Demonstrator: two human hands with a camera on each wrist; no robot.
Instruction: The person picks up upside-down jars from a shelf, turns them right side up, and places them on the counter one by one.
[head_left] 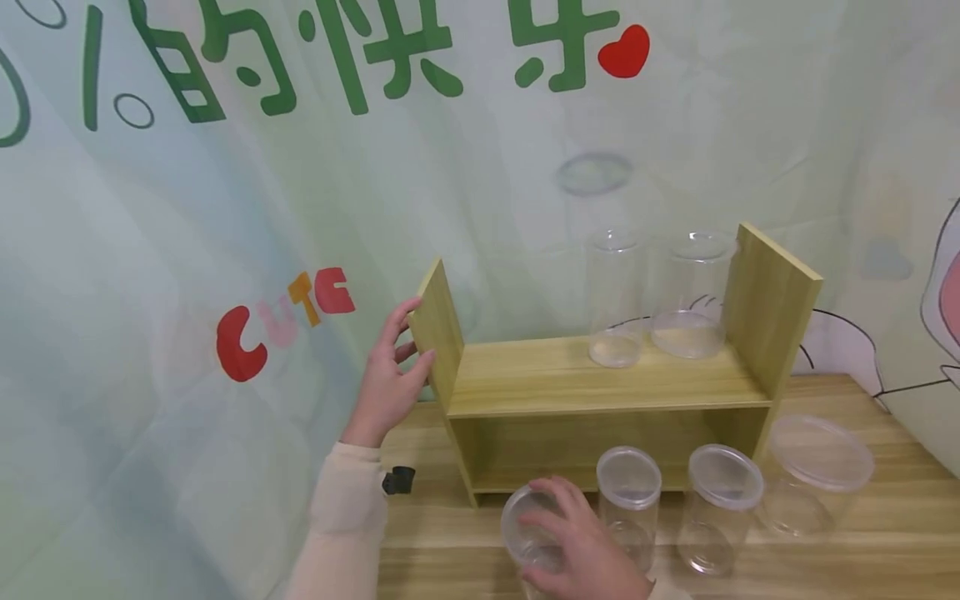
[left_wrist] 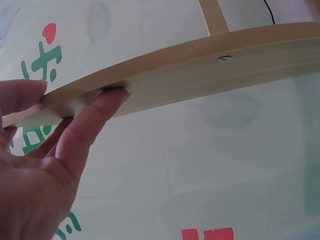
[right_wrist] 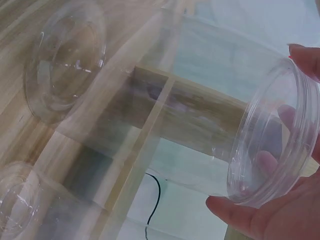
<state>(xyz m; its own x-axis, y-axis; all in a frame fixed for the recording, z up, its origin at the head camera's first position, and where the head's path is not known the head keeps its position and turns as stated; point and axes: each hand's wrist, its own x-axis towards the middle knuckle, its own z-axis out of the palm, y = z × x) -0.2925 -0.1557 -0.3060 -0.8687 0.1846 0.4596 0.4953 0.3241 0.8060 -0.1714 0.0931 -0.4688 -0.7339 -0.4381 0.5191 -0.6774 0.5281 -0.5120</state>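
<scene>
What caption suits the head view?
Left hand on a wooden shelf, right hand gripping a clear jar beside more clear jars.

Head looks forward-down; wrist views close; all share shelf (head_left: 525,379).

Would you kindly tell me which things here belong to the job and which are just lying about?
Likely in the job:
shelf, touched by left hand
jar held by right hand
three jars beside it
two jars on shelf

Just around:
table
printed cloth
</scene>
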